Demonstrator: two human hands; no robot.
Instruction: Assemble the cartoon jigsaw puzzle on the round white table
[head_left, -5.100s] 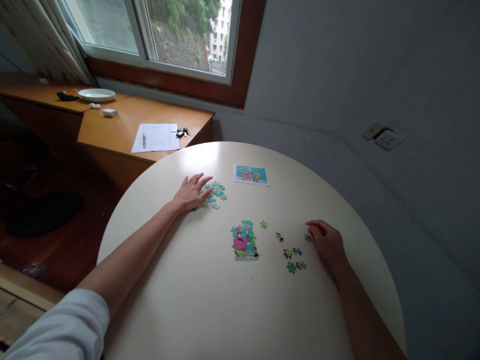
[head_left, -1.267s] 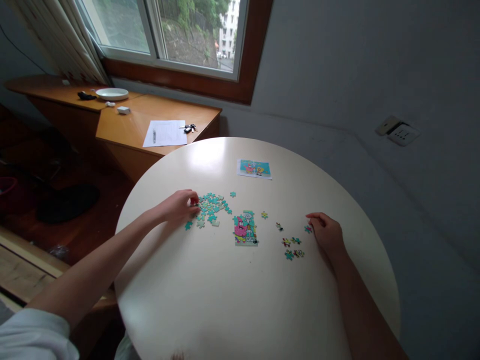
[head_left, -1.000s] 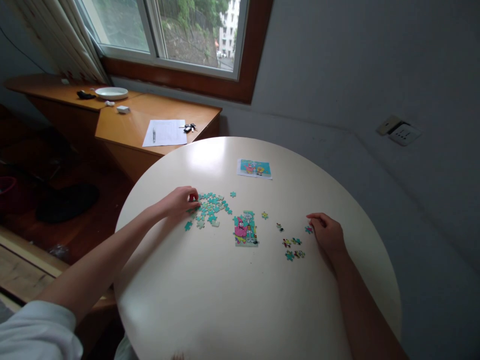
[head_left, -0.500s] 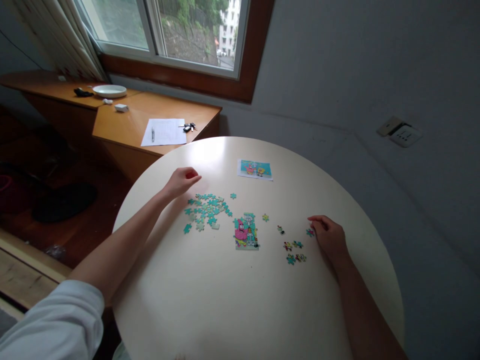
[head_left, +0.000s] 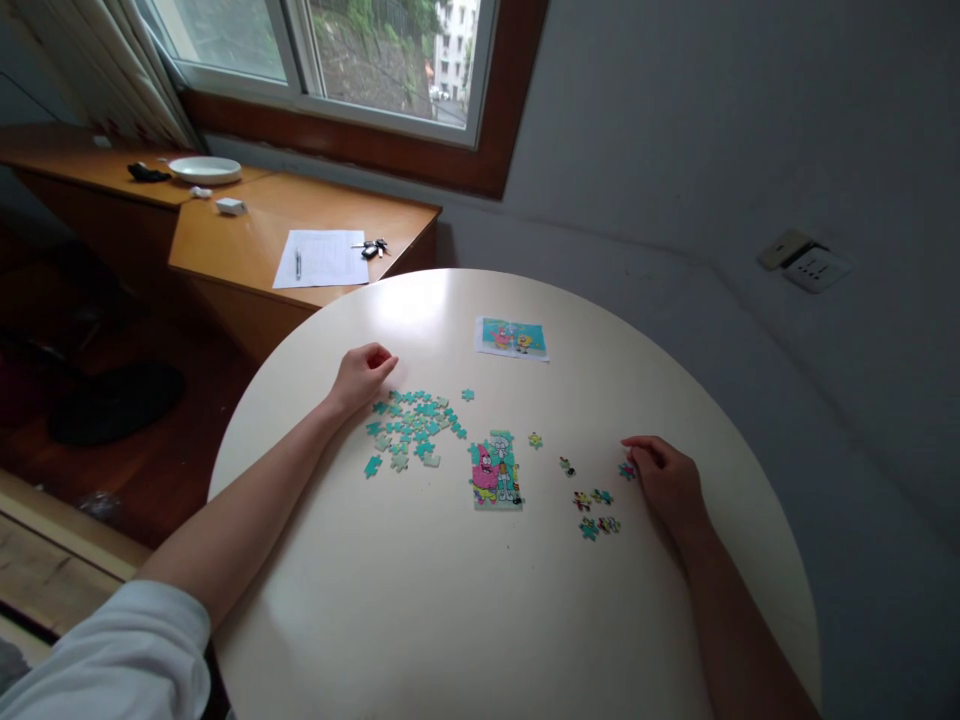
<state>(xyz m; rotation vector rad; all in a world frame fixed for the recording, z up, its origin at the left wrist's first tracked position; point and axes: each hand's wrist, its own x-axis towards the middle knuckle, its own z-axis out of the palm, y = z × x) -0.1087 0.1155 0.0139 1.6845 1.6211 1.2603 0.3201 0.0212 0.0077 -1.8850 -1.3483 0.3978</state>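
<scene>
My left hand [head_left: 364, 376] rests at the far left of the round table, its fingers curled in and thumb close to them, with nothing visible in it. Just in front of it lies a pile of loose puzzle pieces [head_left: 416, 425], mostly turquoise. Toward the middle is a joined puzzle section [head_left: 496, 472] with a pink starfish figure and a tall pale figure. On the right, my right hand [head_left: 664, 478] has thumb and fingers at a pink-and-blue puzzle piece [head_left: 627, 469] lying on the table. Several coloured pieces [head_left: 601, 496] are grouped beside that hand.
A printed reference picture [head_left: 514, 338] lies at the back of the table [head_left: 450, 620]. Single pieces sit between the section and my right hand, one a yellow-green piece [head_left: 535, 440]. Beyond stands a wooden desk [head_left: 247, 255] with paper [head_left: 322, 258], keys [head_left: 371, 249] and a white plate [head_left: 206, 170].
The view has shifted slightly. My left hand has lowered a little toward the pile and turned. My right hand stays at the same piece, and the puzzle pieces lie as before.
</scene>
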